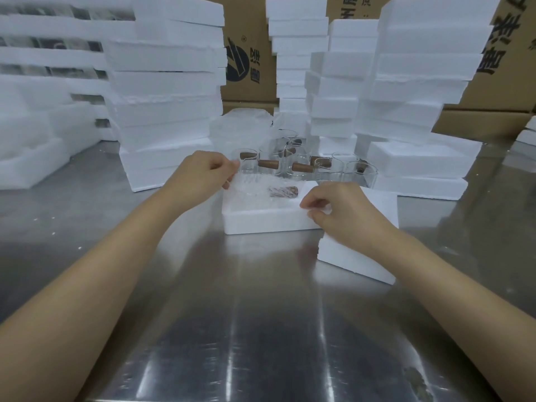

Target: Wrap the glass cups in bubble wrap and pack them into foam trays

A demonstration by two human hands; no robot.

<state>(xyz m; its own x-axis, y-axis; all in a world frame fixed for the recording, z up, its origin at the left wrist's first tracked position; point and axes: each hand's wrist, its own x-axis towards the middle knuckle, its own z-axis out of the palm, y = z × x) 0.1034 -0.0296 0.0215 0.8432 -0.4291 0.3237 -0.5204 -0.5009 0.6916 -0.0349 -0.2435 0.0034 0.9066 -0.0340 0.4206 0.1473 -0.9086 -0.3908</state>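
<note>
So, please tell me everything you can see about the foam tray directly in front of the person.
The foam tray is a white, rectangular block that looks like expanded polystyrene, lying flat on the steel table. Its front wall is plain. Inside lies a glass cup wrapped in bubble wrap, its brown wooden handle showing through. The left hand pinches the wrap at the tray's far left corner. The right hand rests over its right edge. A second foam piece lies against its right side.
</note>
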